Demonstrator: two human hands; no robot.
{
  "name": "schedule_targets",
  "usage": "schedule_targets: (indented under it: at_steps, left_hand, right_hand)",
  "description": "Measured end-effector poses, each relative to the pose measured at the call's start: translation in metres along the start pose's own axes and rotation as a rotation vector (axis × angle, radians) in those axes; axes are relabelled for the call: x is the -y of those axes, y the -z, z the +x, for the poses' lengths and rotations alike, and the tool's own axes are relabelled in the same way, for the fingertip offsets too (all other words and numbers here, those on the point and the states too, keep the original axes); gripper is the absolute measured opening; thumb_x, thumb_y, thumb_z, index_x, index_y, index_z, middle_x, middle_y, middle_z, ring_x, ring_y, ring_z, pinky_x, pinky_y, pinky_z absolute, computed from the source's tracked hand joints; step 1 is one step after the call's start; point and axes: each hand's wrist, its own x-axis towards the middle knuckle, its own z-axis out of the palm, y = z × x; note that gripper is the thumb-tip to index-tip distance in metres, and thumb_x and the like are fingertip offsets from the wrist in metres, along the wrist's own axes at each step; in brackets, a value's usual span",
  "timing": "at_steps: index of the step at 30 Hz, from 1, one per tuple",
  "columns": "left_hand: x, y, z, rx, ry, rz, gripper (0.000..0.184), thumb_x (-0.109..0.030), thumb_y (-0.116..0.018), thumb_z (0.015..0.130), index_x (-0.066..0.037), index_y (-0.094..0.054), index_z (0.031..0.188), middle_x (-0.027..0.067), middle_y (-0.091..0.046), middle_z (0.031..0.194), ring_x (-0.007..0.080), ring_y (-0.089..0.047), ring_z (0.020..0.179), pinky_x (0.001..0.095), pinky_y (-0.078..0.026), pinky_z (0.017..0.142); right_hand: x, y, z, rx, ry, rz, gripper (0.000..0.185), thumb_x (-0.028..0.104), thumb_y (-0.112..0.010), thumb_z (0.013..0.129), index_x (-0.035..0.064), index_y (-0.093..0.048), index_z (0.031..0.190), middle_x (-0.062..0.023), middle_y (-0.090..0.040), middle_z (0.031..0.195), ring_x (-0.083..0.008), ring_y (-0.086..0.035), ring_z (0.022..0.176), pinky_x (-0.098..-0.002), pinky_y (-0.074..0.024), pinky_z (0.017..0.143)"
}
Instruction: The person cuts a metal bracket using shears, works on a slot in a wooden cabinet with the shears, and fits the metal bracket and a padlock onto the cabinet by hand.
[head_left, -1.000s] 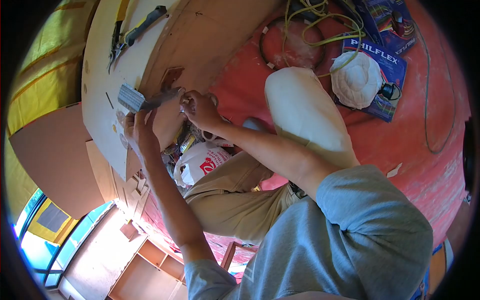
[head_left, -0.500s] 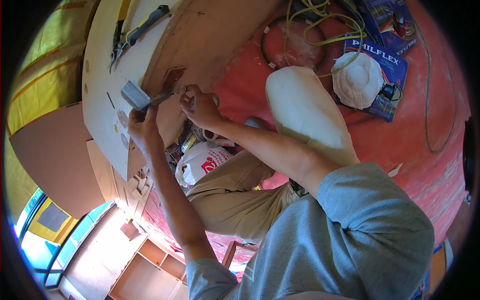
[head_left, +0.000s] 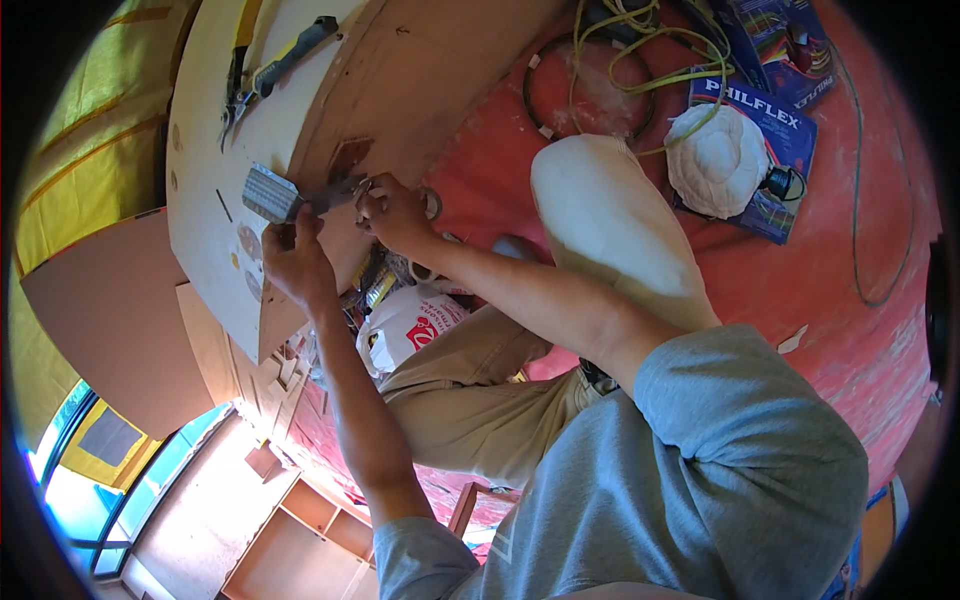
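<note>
A grey ridged piece [head_left: 270, 194] with a dark, blurred strip beside it is held over the edge of a pale wooden panel [head_left: 205, 215]. My left hand [head_left: 299, 262] pinches its lower corner between thumb and fingers. At the far end of the dark strip, my right hand [head_left: 395, 213] has its fingers closed on something small that I cannot make out. Yellow-and-black pliers [head_left: 240, 75] and another yellow-and-black tool [head_left: 292, 58] lie on the panel above.
Between my legs and the panel sits a white plastic bag [head_left: 410, 325]. A round white bundle [head_left: 718, 160] rests on a blue PHILFLEX box [head_left: 790, 135]. Yellow cord [head_left: 690, 73] and a dark coil [head_left: 530, 90] lie on the red floor [head_left: 840, 250].
The grey ridged piece has tilted and shifted slightly right. My left hand has moved a little right and down, while my right hand stays near the same place.
</note>
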Motion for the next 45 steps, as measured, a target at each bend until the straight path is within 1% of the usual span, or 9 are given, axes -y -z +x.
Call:
schedule_targets:
  at_steps: [3, 11, 18, 21, 24, 27, 30, 35, 45]
  left_hand:
    - [-0.004, 0.002, -0.008, 0.023, -0.114, 0.060, 0.021, -0.014, -0.071, 0.081, 0.005, -0.062, 0.085, 0.0109, -0.068, 0.074, 0.0162, -0.067, 0.068, 0.0270, -0.051, 0.062]
    - [0.019, 0.008, -0.004, -0.006, -0.043, -0.005, 0.018, -0.006, -0.072, 0.079, 0.004, -0.061, 0.088, 0.0092, -0.067, 0.076, 0.0139, -0.066, 0.070, 0.0250, -0.051, 0.064]
    - [0.021, 0.012, -0.003, 0.031, 0.043, -0.114, 0.027, -0.015, -0.075, 0.077, 0.005, -0.062, 0.090, 0.0111, -0.067, 0.077, 0.0161, -0.064, 0.065, 0.0244, -0.050, 0.061]
    - [0.004, 0.017, -0.002, -0.019, -0.019, 0.295, 0.049, -0.024, -0.080, 0.071, 0.005, -0.058, 0.104, 0.0167, -0.065, 0.095, 0.0218, -0.065, 0.081, 0.0302, -0.051, 0.075]
    - [-0.009, 0.010, -0.009, -0.159, -0.249, 0.662, 0.078, -0.031, -0.083, 0.066, 0.004, -0.046, 0.126, 0.0241, -0.051, 0.121, 0.0313, -0.055, 0.107, 0.0439, -0.043, 0.094]
    - [-0.016, 0.006, -0.013, -0.255, -0.440, 0.650, 0.097, -0.035, -0.082, 0.066, -0.001, -0.030, 0.141, 0.0251, -0.034, 0.139, 0.0371, -0.034, 0.129, 0.0558, -0.028, 0.104]
    - [-0.014, -0.001, -0.008, -0.110, -0.595, 0.930, 0.102, -0.038, -0.080, 0.067, -0.005, -0.024, 0.145, 0.0227, -0.030, 0.144, 0.0378, -0.029, 0.134, 0.0617, -0.025, 0.104]
    - [-0.004, -0.011, -0.001, -0.146, -0.563, 0.862, 0.104, -0.039, -0.082, 0.064, -0.007, -0.025, 0.145, 0.0199, -0.027, 0.147, 0.0373, -0.025, 0.137, 0.0639, -0.024, 0.104]
    - [-0.005, -0.013, 0.008, -0.095, -0.511, 0.778, 0.104, -0.037, -0.083, 0.062, -0.004, -0.027, 0.144, 0.0239, -0.027, 0.147, 0.0394, -0.025, 0.137, 0.0595, -0.023, 0.107]
  right_hand:
    - [-0.010, 0.002, 0.003, 0.033, 0.027, -0.019, 0.022, 0.002, -0.053, 0.090, -0.0018, -0.047, 0.111, -0.0117, -0.060, 0.094, -0.0196, -0.065, 0.080, -0.0284, -0.0594, 0.067]
    - [-0.011, -0.001, -0.013, 0.134, 0.085, 0.176, 0.046, 0.000, -0.050, 0.092, 0.0036, -0.038, 0.136, -0.0082, -0.059, 0.098, -0.0136, -0.061, 0.088, -0.0255, -0.0523, 0.070]
    - [-0.016, 0.002, -0.015, 0.244, 0.012, 0.228, 0.060, -0.001, -0.048, 0.093, 0.0102, -0.024, 0.147, -0.0067, -0.058, 0.091, -0.0118, -0.058, 0.078, -0.0255, -0.0496, 0.068]
    - [-0.020, -0.001, -0.015, 0.276, 0.028, 0.182, 0.065, -0.003, -0.047, 0.092, 0.0108, -0.020, 0.149, -0.0068, -0.059, 0.086, -0.0119, -0.057, 0.074, -0.0268, -0.0498, 0.068]
    - [-0.022, -0.002, -0.014, 0.303, 0.009, 0.105, 0.069, -0.002, -0.047, 0.093, 0.0140, -0.012, 0.150, -0.0080, -0.059, 0.085, -0.0121, -0.058, 0.072, -0.0267, -0.0498, 0.067]
    - [-0.028, -0.003, -0.014, 0.327, 0.021, 0.017, 0.074, -0.002, -0.048, 0.093, 0.0191, -0.007, 0.151, -0.0098, -0.061, 0.089, -0.0120, -0.060, 0.074, -0.0270, -0.0501, 0.068]
    - [-0.019, -0.001, -0.017, 0.306, 0.023, -0.072, 0.074, -0.001, -0.049, 0.093, 0.0196, -0.008, 0.151, -0.0098, -0.062, 0.089, -0.0120, -0.061, 0.074, -0.0273, -0.0505, 0.068]
    - [-0.004, 0.005, -0.018, 0.326, -0.025, -0.242, 0.072, 0.004, -0.049, 0.093, 0.0199, -0.009, 0.151, -0.0095, -0.062, 0.095, -0.0126, -0.061, 0.070, -0.0276, -0.0508, 0.068]
    - [-0.012, 0.007, -0.015, 0.354, 0.015, -0.207, 0.071, 0.004, -0.047, 0.094, 0.0197, -0.007, 0.151, -0.0100, -0.061, 0.097, -0.0125, -0.059, 0.067, -0.0281, -0.0508, 0.066]
